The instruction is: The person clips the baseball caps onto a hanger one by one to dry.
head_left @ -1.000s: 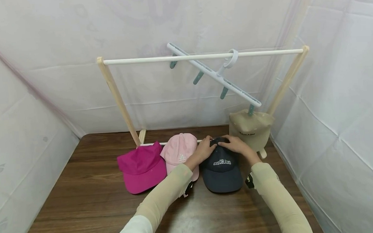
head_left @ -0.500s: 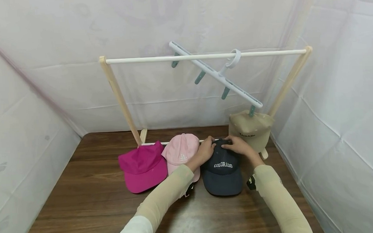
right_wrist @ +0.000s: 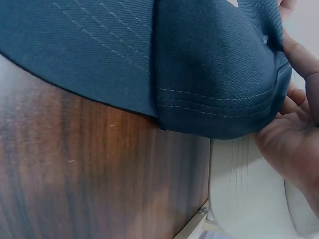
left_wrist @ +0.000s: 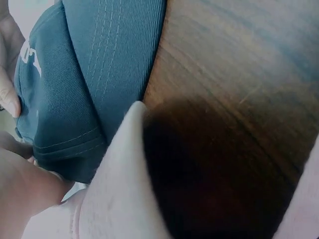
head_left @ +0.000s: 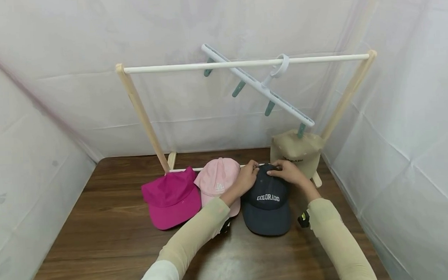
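A dark navy baseball cap [head_left: 267, 196] with white COLORADO lettering lies on the wooden table, its brim toward me. My left hand [head_left: 246, 178] grips the back of its crown on the left side. On the opposite side, my right hand [head_left: 289, 172] pinches the cap's back edge, thumb against the crown. In the right wrist view the right-hand fingers [right_wrist: 294, 107] curl behind the cap. Both sets of fingertips are partly hidden behind it. Left of this cap lies a pink cap [head_left: 218, 177] with an LA emblem, partly covered by my left arm, then a magenta cap [head_left: 172, 199].
A wooden rack with a white bar [head_left: 192, 67] stands over the caps. From it hangs a slanted white hanger [head_left: 247, 78] with green clips [head_left: 270, 108]. Its lowest clip holds a beige cap [head_left: 298, 152] just behind my right hand. White sheet walls enclose the table [head_left: 101, 243].
The navy cap has shifted slightly toward me, with both hands still at its back. The hanging beige cap has swung a little to the left. The head view has tilted slightly.
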`<state>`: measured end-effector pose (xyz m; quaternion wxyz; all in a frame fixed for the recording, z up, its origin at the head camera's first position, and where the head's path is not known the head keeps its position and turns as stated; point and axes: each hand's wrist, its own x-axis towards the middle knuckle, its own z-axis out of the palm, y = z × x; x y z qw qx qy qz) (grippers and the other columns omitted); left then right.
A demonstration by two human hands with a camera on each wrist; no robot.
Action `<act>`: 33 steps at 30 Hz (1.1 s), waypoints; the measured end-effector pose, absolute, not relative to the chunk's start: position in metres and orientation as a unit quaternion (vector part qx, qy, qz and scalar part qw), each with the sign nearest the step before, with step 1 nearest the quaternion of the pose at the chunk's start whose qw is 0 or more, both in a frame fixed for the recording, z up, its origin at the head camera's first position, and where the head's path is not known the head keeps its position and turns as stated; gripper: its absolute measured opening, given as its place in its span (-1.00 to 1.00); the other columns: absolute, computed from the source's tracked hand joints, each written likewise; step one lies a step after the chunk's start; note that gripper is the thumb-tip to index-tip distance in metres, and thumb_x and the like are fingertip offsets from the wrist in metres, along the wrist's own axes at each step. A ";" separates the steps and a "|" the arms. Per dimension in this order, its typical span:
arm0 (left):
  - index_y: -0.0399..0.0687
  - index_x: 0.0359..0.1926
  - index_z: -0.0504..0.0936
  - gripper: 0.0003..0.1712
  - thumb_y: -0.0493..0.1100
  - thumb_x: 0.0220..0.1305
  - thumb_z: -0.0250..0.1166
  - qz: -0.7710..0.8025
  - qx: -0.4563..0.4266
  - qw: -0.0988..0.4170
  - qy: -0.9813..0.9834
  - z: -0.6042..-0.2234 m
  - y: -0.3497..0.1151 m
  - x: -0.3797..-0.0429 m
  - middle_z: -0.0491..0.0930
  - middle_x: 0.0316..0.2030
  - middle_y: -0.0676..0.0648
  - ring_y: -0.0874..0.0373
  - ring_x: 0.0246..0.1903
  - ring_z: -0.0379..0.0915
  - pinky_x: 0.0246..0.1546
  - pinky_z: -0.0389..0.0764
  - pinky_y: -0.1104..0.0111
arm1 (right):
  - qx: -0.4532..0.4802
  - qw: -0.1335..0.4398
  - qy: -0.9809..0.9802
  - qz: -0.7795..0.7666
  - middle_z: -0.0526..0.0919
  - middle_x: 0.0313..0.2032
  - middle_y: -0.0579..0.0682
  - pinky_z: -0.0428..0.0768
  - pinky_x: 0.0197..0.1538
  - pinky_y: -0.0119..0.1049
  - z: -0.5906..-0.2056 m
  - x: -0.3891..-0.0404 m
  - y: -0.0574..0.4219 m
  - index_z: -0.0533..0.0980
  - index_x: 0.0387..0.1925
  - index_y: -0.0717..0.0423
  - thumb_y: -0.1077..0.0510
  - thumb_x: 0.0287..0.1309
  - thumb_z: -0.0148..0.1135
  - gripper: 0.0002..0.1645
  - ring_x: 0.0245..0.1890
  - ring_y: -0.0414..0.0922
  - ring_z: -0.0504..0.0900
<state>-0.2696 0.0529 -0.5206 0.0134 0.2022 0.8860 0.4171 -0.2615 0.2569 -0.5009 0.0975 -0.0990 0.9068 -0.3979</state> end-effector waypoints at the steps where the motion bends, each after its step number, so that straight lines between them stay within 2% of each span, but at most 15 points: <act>1: -0.13 0.00 0.46 -0.79 -0.19 0.44 0.02 0.425 0.202 0.017 0.882 -0.520 0.052 -0.269 0.60 -0.20 -0.11 0.13 -0.25 0.56 -0.24 0.53 0.33 | -0.098 0.096 0.906 -0.401 0.63 -0.11 0.12 0.57 -0.14 -0.14 -0.500 -0.261 0.257 0.52 0.00 0.16 -0.15 0.14 0.27 -0.45 -0.18 -0.03 0.62; 5: -0.08 0.00 0.46 -0.79 -0.15 0.42 0.05 0.455 0.203 0.024 0.867 -0.520 0.051 -0.267 0.60 -0.18 -0.08 0.16 -0.23 0.55 -0.22 0.53 0.35 | -0.095 0.097 0.902 -0.410 0.63 -0.11 0.11 0.56 -0.12 -0.14 -0.500 -0.258 0.259 0.53 -0.03 0.11 -0.16 0.14 0.27 -0.49 -0.15 -0.01 0.61; 11: -0.08 0.01 0.48 -0.79 -0.16 0.42 0.06 0.509 0.208 0.026 0.835 -0.516 0.050 -0.262 0.60 -0.24 -0.04 0.20 -0.29 0.54 -0.25 0.52 0.38 | -0.113 0.114 0.884 -0.438 0.61 -0.09 0.07 0.55 -0.10 -0.17 -0.502 -0.258 0.265 0.53 -0.02 0.06 -0.19 0.21 0.17 -0.52 -0.13 -0.05 0.60; 19: -0.10 0.06 0.56 -0.70 -0.11 0.41 0.09 0.505 0.204 0.030 0.838 -0.512 0.052 -0.255 0.64 -0.19 0.00 0.25 -0.24 0.56 -0.21 0.54 0.40 | -0.123 0.125 0.862 -0.476 0.65 -0.27 0.04 0.56 -0.20 -0.17 -0.498 -0.255 0.271 0.54 -0.14 0.09 -0.14 0.16 0.26 -0.59 -0.28 -0.04 0.62; 33: -0.10 0.04 0.56 -0.68 -0.05 0.43 0.05 0.517 0.216 0.039 0.827 -0.506 0.048 -0.254 0.62 -0.17 -0.02 0.27 -0.26 0.53 -0.23 0.53 0.42 | -0.091 0.060 0.874 -0.473 0.62 -0.12 -0.01 0.55 -0.12 -0.17 -0.494 -0.246 0.265 0.57 -0.16 -0.04 -0.20 0.08 0.30 -0.59 -0.12 -0.06 0.60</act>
